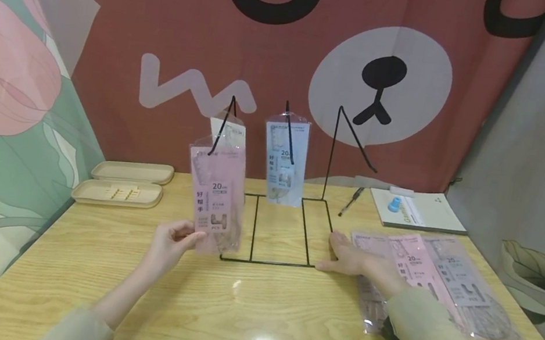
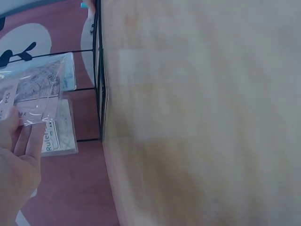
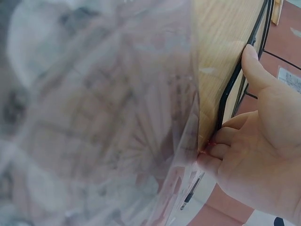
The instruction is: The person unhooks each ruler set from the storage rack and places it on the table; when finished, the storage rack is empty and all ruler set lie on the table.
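A black wire rack (image 1: pixel 276 262) with three hooks stands on the table. A pink ruler-set packet (image 1: pixel 216 191) hangs on its left hook, in front of a whitish packet (image 1: pixel 229 133). My left hand (image 1: pixel 168 245) pinches the pink packet's lower edge between thumb and fingers; in the left wrist view that hand (image 2: pixel 19 157) holds its clear sleeve. On the middle hook hangs a blue ruler-set packet (image 1: pixel 284 163). With thumb and fingers spread, my right hand (image 1: pixel 352 255) rests on the right side of the rack's base. In the right wrist view its thumb touches the black wire (image 3: pixel 230 89).
Right of the rack lie several ruler-set packets (image 1: pixel 468 275), partly under my right forearm. Behind them are a notebook (image 1: pixel 443 213) with a small blue object (image 1: pixel 394 204) and a pen (image 1: pixel 351 201). An opened beige case (image 1: pixel 117 194) lies at the left.
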Tool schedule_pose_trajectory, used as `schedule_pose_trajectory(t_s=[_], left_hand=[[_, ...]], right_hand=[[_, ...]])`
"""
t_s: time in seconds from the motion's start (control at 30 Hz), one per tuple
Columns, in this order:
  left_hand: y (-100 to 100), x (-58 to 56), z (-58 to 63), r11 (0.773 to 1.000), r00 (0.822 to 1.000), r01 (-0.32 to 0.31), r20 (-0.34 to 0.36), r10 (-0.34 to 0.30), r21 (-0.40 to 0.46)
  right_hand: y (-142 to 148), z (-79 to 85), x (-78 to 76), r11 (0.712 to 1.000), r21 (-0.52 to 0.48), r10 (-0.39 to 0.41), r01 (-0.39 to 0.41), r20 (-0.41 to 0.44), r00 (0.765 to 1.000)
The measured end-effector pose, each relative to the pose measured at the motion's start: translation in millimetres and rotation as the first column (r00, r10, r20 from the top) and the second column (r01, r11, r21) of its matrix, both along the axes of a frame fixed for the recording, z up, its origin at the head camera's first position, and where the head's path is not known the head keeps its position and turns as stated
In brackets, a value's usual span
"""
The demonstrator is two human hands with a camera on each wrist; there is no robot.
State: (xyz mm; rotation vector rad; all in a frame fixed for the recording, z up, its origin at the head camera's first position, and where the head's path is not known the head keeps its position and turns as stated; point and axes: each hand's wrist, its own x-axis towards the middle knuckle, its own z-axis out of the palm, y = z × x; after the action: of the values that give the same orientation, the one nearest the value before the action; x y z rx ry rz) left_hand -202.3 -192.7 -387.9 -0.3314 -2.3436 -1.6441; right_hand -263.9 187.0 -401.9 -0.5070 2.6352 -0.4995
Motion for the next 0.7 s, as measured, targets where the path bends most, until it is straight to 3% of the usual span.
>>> schedule_pose_trajectory(t_s=[0.2,0.37,0.47,0.57,0.63,0.7], left_hand=[[-10,24.3,-4.1,0.998,0.989,-0.039,-0.147,0.030,-0.057],[-25,43.9,-4.1,0.997,0.961,0.061,-0.274,-0.047,0.042],[-37,53.4,0.0,0.990,0.949,0.094,-0.310,-0.059,0.101],[-50,58.7,4.7,0.984,0.959,0.061,-0.283,-0.012,0.166],[-58,60.2,6.9,0.977,0.977,0.013,-0.210,0.033,0.214],[-64,60.6,8.0,0.977,0.990,-0.075,-0.099,0.096,0.201]], right_hand=[[-1,-1.3,-0.4,1.000,0.000,-0.002,0.002,0.003,1.000],[-1,-1.6,-0.9,1.000,-0.004,0.001,-0.001,0.007,1.000],[-1,-0.9,-1.1,1.000,-0.009,0.007,-0.007,0.004,1.000],[0,0.2,-1.3,1.000,-0.012,0.009,-0.009,0.002,1.000],[0,0.6,-1.3,1.000,-0.012,0.007,-0.007,0.003,1.000],[0,0.2,-1.4,1.000,-0.005,0.003,-0.003,0.006,1.000]])
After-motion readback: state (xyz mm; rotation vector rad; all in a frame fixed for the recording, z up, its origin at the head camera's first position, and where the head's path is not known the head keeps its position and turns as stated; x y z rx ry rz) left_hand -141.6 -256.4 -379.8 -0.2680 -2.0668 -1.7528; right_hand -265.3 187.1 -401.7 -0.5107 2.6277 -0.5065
